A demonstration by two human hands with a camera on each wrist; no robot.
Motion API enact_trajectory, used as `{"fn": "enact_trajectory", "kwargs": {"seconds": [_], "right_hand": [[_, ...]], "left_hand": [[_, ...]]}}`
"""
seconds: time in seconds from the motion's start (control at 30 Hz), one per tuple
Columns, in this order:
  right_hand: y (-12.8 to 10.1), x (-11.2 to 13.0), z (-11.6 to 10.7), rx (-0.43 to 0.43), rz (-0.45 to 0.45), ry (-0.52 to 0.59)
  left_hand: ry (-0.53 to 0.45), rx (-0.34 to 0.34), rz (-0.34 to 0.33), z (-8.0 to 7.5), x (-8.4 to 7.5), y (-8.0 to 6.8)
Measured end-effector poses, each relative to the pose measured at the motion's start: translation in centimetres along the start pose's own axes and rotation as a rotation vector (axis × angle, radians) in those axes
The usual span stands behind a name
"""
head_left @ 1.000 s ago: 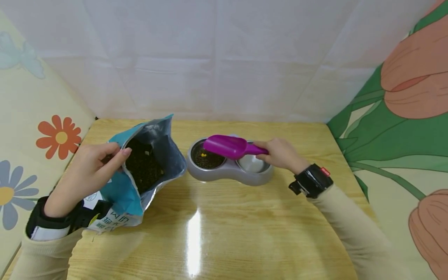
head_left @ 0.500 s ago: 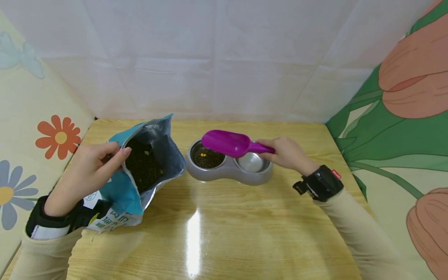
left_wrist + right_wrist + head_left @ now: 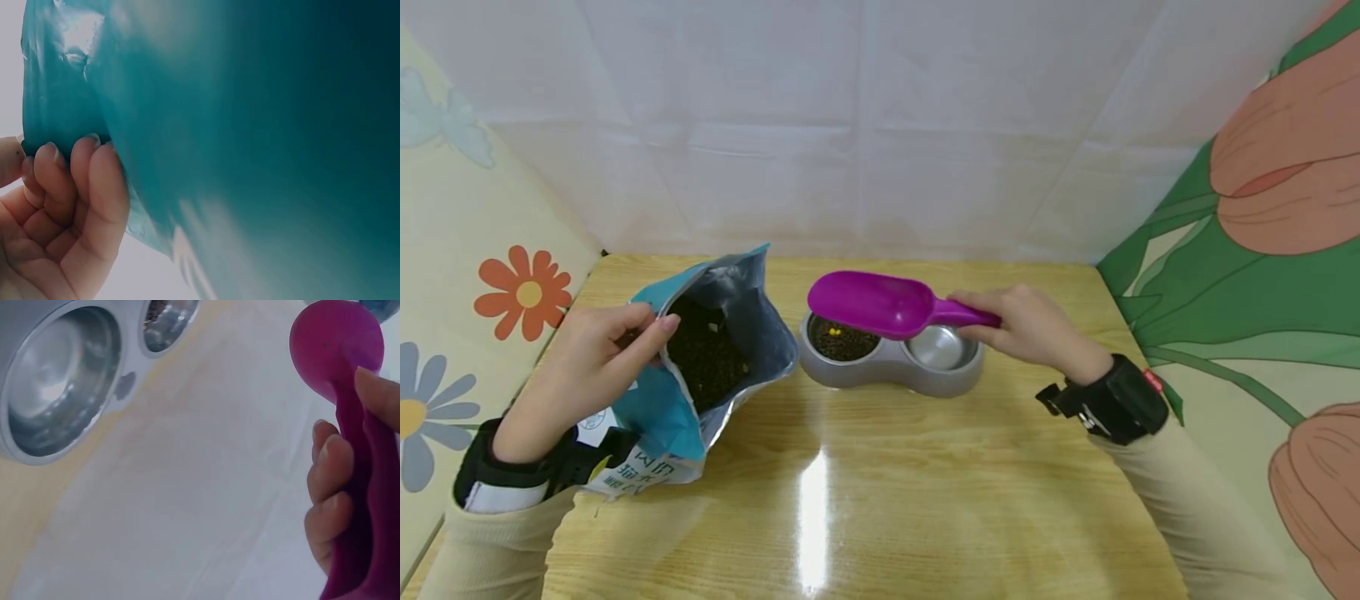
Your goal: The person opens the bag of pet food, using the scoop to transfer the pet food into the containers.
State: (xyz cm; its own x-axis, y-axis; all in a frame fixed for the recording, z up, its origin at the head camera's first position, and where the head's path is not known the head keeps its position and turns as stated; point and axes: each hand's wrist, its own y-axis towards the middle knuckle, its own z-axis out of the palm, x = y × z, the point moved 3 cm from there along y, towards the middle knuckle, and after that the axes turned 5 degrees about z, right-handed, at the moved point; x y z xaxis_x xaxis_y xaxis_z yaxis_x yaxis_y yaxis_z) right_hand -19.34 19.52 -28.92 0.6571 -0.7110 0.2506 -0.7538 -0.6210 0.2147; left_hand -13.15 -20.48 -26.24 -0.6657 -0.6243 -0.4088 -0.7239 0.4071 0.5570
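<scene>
My left hand (image 3: 598,358) pinches the near-left rim of a blue foil-lined bag (image 3: 658,412), whose mouth gapes toward the right. Dark brown pellets (image 3: 706,358) show inside it. In the left wrist view, curled fingers (image 3: 103,187) press against the bag's blue side. The handle of a purple scoop (image 3: 880,302) is gripped by my right hand (image 3: 1030,325); its hollow looks bare and faces up. Below the scoop sits a grey double pet bowl (image 3: 891,367). Its left dish (image 3: 842,346) holds dark pellets with a few yellow bits, while the right metal dish (image 3: 938,348) is bare.
Everything stands on a wooden table (image 3: 880,492). A white sheet (image 3: 865,133) hangs behind its far edge. Flower-patterned panels flank it, the left panel (image 3: 467,217) beyond the bag and the right panel (image 3: 1262,333) beyond my right arm.
The scoop has tilted from facing sideways to facing up and has risen slightly. My right hand and wrist have shifted to the right. The left hand and bag stay in place.
</scene>
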Motion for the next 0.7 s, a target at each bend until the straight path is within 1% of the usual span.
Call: {"fn": "enact_trajectory", "kwargs": {"seconds": [0.23, 0.5, 0.7], "right_hand": [[0.0, 0.9, -0.8, -0.042, -0.085, 0.018], [0.5, 2.7, -1.5, -0.055, -0.157, 0.087], [1.3, 3.9, -1.6, -0.046, -0.187, 0.083]], "left_hand": [[-0.013, -0.001, 0.005, 0.1, 0.1, 0.0], [-0.021, -0.009, 0.009, 0.0, 0.1, -0.1], [-0.015, -0.004, -0.001, 0.0, 0.0, 0.0]]}}
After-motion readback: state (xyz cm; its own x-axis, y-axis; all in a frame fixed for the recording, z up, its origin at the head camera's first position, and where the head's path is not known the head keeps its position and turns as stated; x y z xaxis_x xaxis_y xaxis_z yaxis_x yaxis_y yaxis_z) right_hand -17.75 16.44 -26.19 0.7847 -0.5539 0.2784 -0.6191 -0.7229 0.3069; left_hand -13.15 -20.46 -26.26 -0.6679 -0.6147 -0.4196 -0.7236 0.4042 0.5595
